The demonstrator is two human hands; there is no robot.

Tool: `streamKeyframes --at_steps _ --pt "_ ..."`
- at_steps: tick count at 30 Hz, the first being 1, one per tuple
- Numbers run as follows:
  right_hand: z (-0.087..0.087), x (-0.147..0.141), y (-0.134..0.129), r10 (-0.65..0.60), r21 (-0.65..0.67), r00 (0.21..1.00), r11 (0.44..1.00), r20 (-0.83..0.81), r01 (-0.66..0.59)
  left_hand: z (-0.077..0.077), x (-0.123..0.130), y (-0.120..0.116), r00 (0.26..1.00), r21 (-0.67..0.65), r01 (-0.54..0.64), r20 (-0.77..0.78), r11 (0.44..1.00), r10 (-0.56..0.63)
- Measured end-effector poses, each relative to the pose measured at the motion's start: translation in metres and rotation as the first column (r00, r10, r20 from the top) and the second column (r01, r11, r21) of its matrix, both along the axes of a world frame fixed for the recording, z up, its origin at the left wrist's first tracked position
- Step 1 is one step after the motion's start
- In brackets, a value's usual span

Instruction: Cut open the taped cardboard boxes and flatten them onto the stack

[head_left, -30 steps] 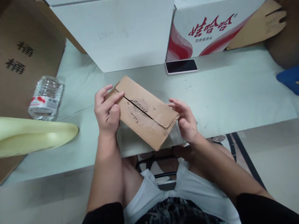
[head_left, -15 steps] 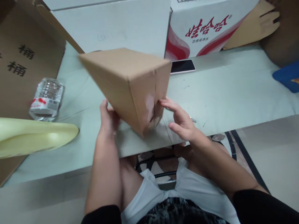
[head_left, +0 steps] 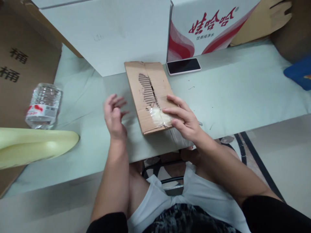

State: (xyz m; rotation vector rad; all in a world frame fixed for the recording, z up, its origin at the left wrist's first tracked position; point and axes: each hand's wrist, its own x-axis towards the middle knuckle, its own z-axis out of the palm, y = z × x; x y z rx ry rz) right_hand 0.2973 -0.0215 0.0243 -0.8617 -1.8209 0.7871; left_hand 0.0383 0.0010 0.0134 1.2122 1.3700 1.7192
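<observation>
A brown cardboard box (head_left: 160,84) lies on the pale green tabletop in front of me. Its upper face shows a torn, ridged strip and a dark slit along the middle seam. Clear tape (head_left: 157,116) covers the end nearest me. On the box's near right part rests my right hand (head_left: 183,118), fingers stretched out over the surface. My left hand (head_left: 115,116) is off the box, to its left, fingers apart and slightly blurred, with nothing in it.
A phone (head_left: 184,66) lies beyond the box, before white cartons (head_left: 111,35). At left are a clear water bottle (head_left: 43,105), a pale yellow curved object (head_left: 39,145) and a large cardboard box (head_left: 24,81). Something blue (head_left: 298,76) sits at far right.
The box was tilted up between both hands; now it lies down with its torn, taped face upward. My left hand has come away from it, and my right hand now rests on top.
</observation>
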Motion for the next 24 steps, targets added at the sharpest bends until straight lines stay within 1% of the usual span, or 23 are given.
streamKeyframes --at_steps 1,2,3,4,6,7,8,9,10,11,12,13,14,15,16,18,19,21,22,23,24 --pt "-0.001 -0.002 0.001 0.035 0.030 0.999 0.999 0.004 -0.035 0.000 0.001 0.001 1.000 0.167 0.022 -0.010 0.986 -0.021" --pt "-0.002 -0.003 0.001 0.066 0.059 0.998 0.996 0.008 -0.067 -0.001 0.003 0.002 0.996 0.276 0.083 -0.065 0.958 -0.067" --pt "-0.002 -0.006 0.001 0.089 0.078 0.996 0.993 0.012 -0.090 -0.002 0.004 0.003 0.982 0.327 0.156 -0.149 0.932 -0.112" --pt "-0.002 -0.008 0.001 0.103 0.088 0.995 0.991 0.014 -0.104 -0.005 0.005 0.004 0.961 0.339 0.220 -0.234 0.915 -0.144" --pt "-0.001 -0.011 0.000 0.102 0.082 0.995 0.991 0.006 -0.103 -0.012 0.005 0.008 0.928 0.337 0.282 -0.335 0.898 -0.165" --pt "-0.001 -0.011 0.000 0.078 0.057 0.997 0.995 -0.010 -0.077 -0.016 0.004 0.010 0.923 0.340 0.286 -0.350 0.896 -0.162" --pt "-0.001 -0.010 0.001 0.022 0.022 0.999 1.000 -0.033 -0.021 -0.020 0.003 0.012 0.926 0.344 0.277 -0.346 0.897 -0.153" --pt "-0.001 -0.008 0.002 -0.065 -0.020 0.997 0.998 -0.046 0.065 -0.024 0.002 0.013 0.929 0.345 0.267 -0.340 0.900 -0.146" --pt "-0.002 -0.004 0.004 -0.176 -0.065 0.984 0.983 -0.027 0.174 -0.027 0.001 0.015 0.932 0.343 0.257 -0.334 0.903 -0.138" --pt "-0.003 0.000 0.006 -0.288 -0.104 0.957 0.951 0.036 0.290 -0.030 0.000 0.016 0.934 0.341 0.251 -0.331 0.906 -0.134" --pt "-0.004 0.004 0.009 -0.377 -0.130 0.915 0.909 0.146 0.395 -0.031 0.000 0.017 0.935 0.344 0.250 -0.328 0.905 -0.134" --pt "-0.005 0.009 0.012 -0.418 -0.144 0.862 0.871 0.287 0.470 -0.032 -0.001 0.017 0.935 0.349 0.254 -0.329 0.902 -0.136" --pt "-0.006 0.013 0.015 -0.403 -0.154 0.806 0.848 0.434 0.507 -0.033 -0.001 0.017 0.932 0.353 0.264 -0.334 0.898 -0.142" --pt "-0.007 0.017 0.017 -0.341 -0.172 0.753 0.842 0.563 0.511 -0.033 -0.001 0.017 0.928 0.354 0.272 -0.341 0.895 -0.147" --pt "-0.008 0.020 0.020 -0.262 -0.197 0.709 0.847 0.654 0.494 -0.032 0.000 0.017 0.927 0.354 0.273 -0.347 0.895 -0.146" --pt "-0.011 0.024 0.024 -0.118 -0.245 0.652 0.866 0.749 0.437 -0.030 0.001 0.016 0.927 0.336 0.253 -0.353 0.907 -0.128" --pt "-0.012 0.025 0.026 -0.076 -0.258 0.637 0.873 0.767 0.414 -0.030 0.002 0.015 0.928 0.319 0.235 -0.353 0.918 -0.115" --pt "-0.012 0.028 0.030 -0.061 -0.264 0.638 0.877 0.768 0.402 -0.029 0.004 0.015 0.932 0.291 0.204 -0.349 0.935 -0.095" --pt "-0.012 0.031 0.033 -0.096 -0.253 0.661 0.876 0.744 0.411 -0.029 0.004 0.015 0.935 0.280 0.196 -0.343 0.940 -0.093" --pt "-0.011 0.034 0.035 -0.163 -0.227 0.702 0.875 0.694 0.428 -0.030 0.005 0.016 0.937 0.272 0.193 -0.336 0.943 -0.095" --pt "-0.010 0.037 0.038 -0.259 -0.187 0.752 0.872 0.606 0.451 -0.031 0.005 0.016 0.940 0.272 0.190 -0.328 0.943 -0.095"
